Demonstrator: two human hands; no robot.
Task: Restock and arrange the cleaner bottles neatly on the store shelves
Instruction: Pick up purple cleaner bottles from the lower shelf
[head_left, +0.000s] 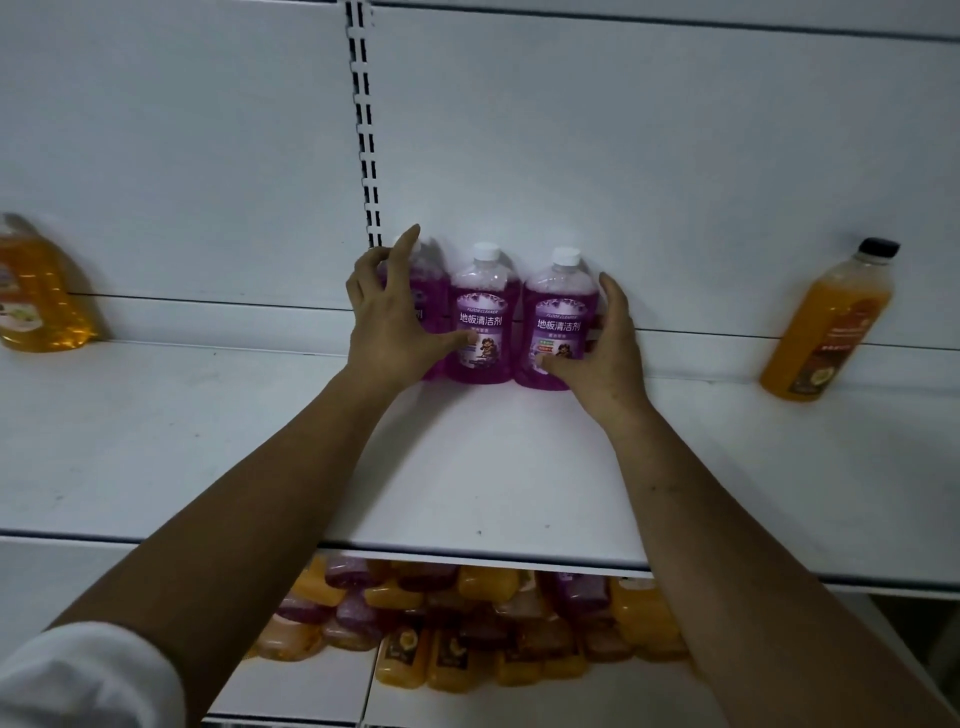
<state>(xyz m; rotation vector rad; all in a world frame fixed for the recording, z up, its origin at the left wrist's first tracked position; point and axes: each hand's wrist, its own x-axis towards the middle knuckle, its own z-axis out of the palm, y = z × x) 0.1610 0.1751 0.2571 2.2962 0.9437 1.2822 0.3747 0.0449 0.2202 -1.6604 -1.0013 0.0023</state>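
White sleeve (83, 675), left arm

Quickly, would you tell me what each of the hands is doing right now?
Left hand: grips the left purple floor cleaner bottle.
Right hand: grips the right purple floor cleaner bottle.

Left hand (389, 327), right hand (597, 348) around bottles (483, 312)

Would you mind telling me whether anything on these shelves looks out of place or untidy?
Yes: on the lower shelf, orange and purple bottles lie jumbled in a heap instead of standing. The three purple bottles above stand neatly in a row.
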